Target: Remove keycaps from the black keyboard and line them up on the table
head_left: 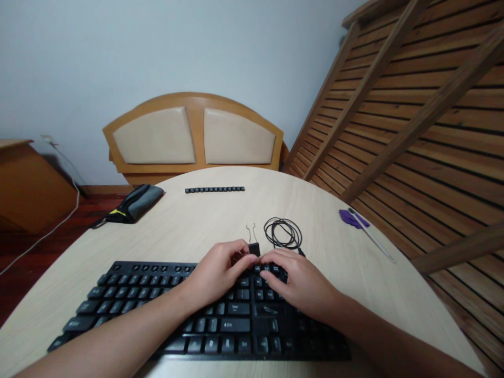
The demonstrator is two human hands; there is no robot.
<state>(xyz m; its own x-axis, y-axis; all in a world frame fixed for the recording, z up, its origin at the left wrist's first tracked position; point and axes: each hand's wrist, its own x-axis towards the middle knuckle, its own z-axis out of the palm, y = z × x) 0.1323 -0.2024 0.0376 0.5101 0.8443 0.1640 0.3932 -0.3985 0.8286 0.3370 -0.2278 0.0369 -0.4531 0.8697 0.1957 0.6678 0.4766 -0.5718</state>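
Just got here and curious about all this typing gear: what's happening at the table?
A person is bent over a black keyboard. Their left hand holds a small black wire-pronged tool at its top edge, while the right hand is over the upper-right keys, fingertips close to the tool. Several top-row positions look bare. A line of black keycaps lies farther back on the table.

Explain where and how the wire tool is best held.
Probably pinch the wire tool by its black block, coming from the near, keyboard side: the block looks compact and squared, while two thin wires with bent tips extend from its far side and might flex.
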